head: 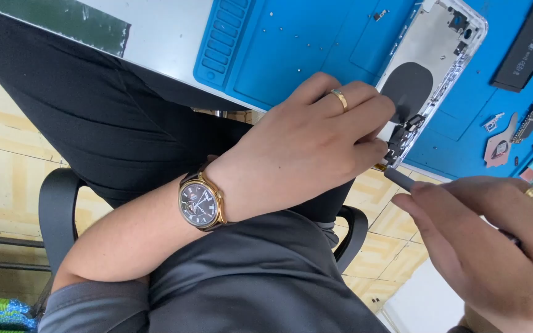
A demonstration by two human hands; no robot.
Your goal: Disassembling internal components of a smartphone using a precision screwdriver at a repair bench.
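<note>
While the left hand (316,139) pins the opened phone shell (430,80) at the mat's (291,55) near edge, fingers pressed together on it, right hand (495,246), fingers clamped on a dark tool (399,179), points its tip at the shell's bottom end, just beside the left fingertips.

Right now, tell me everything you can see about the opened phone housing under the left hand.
The phone housing is an opened rear shell with a shiny silver metal frame and a pale inside, stripped of its screen. A dark round pad sits in its middle, and small dark connectors cluster at its lower end. It lies flat on the blue work mat, overhanging the near edge. The left hand pins that end with its fingers; the right hand brings a dark tool up to it.
</note>
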